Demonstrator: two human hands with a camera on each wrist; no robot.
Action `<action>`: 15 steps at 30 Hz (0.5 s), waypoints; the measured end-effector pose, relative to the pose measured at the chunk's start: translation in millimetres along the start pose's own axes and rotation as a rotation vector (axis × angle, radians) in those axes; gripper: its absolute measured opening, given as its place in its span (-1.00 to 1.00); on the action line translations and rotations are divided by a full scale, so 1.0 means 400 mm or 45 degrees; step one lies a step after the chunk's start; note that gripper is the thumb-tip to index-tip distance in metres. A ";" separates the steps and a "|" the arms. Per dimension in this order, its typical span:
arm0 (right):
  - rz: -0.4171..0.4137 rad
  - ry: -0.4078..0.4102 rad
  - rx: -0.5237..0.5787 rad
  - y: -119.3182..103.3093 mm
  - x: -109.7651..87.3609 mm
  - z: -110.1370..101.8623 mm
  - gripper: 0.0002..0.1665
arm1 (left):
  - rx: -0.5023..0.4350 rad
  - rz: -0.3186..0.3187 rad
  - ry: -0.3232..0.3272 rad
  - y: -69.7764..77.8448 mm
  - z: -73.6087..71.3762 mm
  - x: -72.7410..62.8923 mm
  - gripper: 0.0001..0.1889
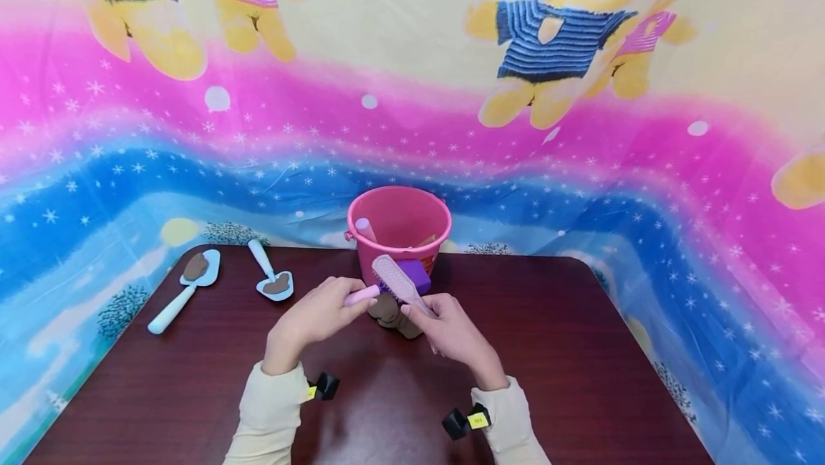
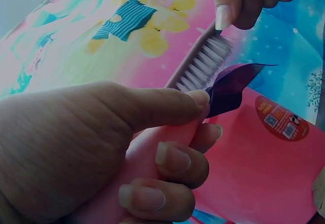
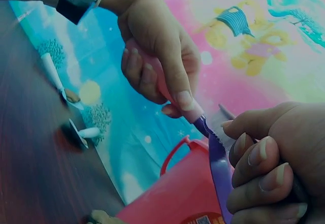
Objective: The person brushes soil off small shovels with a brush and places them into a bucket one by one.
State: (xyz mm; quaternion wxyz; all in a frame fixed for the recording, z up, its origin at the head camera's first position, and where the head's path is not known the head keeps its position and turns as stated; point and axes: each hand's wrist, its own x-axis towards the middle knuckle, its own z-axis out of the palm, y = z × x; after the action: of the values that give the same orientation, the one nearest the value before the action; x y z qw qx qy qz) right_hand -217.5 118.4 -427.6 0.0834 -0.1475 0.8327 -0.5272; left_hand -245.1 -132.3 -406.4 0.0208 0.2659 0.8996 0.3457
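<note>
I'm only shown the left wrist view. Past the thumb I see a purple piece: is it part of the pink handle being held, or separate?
Observer: Part of it. The right wrist view shows the purple piece joined to the end of the pink handle in the left hand.
Visitor: Is anything lying outside my picture?
Observer: Yes, the head view shows two light-blue shovels on the table, off to the person's left.

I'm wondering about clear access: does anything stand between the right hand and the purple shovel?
Only the brush, held in the right hand itself: its bristles face the purple shovel near where the pink handle begins. Nothing else visible stands between them.
</note>
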 end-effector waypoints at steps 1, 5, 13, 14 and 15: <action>-0.001 -0.006 0.003 -0.001 0.000 0.002 -0.56 | -0.005 0.000 0.005 0.000 -0.001 0.001 -0.77; -0.003 -0.033 0.007 0.000 0.003 0.007 -0.58 | -0.014 0.000 0.027 -0.003 -0.004 0.002 -0.82; 0.024 -0.004 -0.004 0.008 0.008 0.004 -0.55 | -0.009 0.007 0.065 -0.016 -0.012 -0.004 -0.74; 0.022 -0.005 -0.003 0.008 0.008 0.003 -0.55 | -0.002 0.008 0.070 -0.018 -0.013 -0.004 -0.75; 0.020 -0.004 -0.002 0.008 0.008 0.002 -0.55 | 0.001 0.010 0.070 -0.019 -0.014 -0.004 -0.75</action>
State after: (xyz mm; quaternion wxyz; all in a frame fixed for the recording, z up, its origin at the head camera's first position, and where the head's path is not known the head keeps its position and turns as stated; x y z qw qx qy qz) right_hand -220.7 118.0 -430.9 0.0889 -0.1420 0.8341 -0.5256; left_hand -248.5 -141.3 -407.3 -0.0055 0.2598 0.8989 0.3528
